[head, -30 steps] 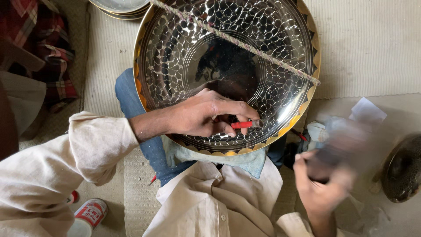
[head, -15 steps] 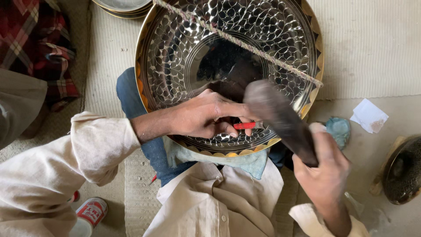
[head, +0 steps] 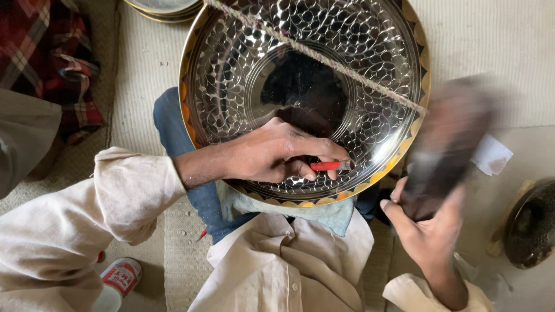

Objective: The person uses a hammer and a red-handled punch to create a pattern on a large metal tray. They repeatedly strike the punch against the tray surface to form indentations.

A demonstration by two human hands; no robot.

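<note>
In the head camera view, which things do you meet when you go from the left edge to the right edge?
Red plaid cloth → left hand → red-handled tool on the hammered metal platter → right hand gripping a dark, motion-blurred mallet → white paper scrap → dark bowl.

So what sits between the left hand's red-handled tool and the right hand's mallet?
In the head view, only the hammered metal tray's gold-patterned rim separates the red-handled tool from the blurred mallet.
</note>
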